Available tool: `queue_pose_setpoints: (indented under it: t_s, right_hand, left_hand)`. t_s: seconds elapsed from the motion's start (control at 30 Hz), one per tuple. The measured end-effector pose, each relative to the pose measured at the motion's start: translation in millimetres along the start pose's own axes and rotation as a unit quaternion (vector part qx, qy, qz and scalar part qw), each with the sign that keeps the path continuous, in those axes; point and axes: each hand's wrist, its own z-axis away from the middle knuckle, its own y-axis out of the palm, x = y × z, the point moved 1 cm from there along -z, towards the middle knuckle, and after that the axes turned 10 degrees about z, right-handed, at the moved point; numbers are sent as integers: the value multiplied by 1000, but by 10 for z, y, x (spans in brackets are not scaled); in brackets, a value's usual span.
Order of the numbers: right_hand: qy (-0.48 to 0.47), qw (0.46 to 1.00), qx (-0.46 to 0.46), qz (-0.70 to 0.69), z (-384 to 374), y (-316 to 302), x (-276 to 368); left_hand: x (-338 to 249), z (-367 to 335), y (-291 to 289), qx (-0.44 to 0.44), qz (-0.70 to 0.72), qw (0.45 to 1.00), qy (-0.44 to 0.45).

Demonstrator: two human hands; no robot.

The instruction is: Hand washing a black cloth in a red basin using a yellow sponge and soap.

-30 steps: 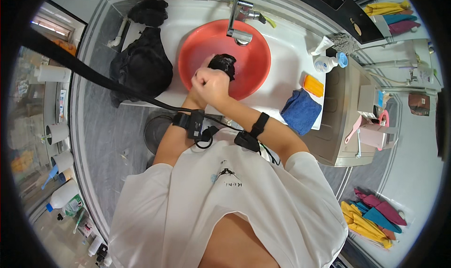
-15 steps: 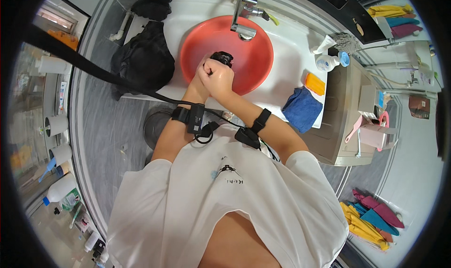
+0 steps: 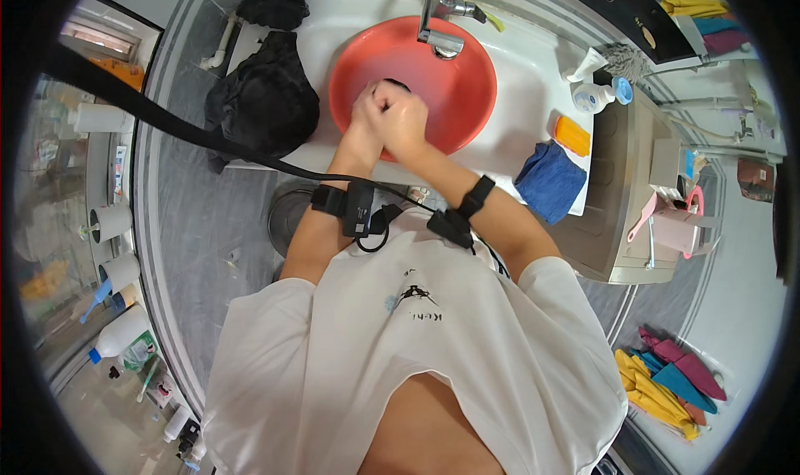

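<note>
Over an orange-red basin (image 3: 475, 83) holding cloudy water, my two hands press together. My left hand (image 3: 365, 112) and my right hand (image 3: 402, 117) are both closed around a small dark cloth (image 3: 398, 84). Only a black edge of it shows beyond my fingers; the rest is hidden inside my grip. The basin sits in a white sink (image 3: 521, 83), under a chrome tap (image 3: 442, 37). To the left, a bundle of black clothing (image 3: 262, 100) drapes over the sink's edge.
A smaller black cloth (image 3: 273, 5) lies at the back left. On the right are a folded blue cloth (image 3: 550, 182), an orange bar (image 3: 572, 135), a white bottle (image 3: 592, 98) and a white tube (image 3: 586, 65). A black strap (image 3: 192, 133) crosses the view.
The dark cloth showed more above my fists before; now less of it is visible. My hands have shifted slightly up in the basin, and the whole view has moved a little.
</note>
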Motion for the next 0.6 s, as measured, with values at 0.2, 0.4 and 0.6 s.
queue_pose_setpoints:
  t_s: [0.2, 0.4, 0.6]
  right_hand:
    - [216, 975, 49, 33, -156, 244, -683]
    - [393, 874, 158, -240, 79, 251, -429]
    - [319, 945, 11, -64, 16, 365, -612]
  left_hand:
    - [400, -275, 9, -306, 366, 807, -348]
    - [249, -274, 104, -336, 363, 822, -283]
    - [74, -251, 190, -186, 472, 796, -329]
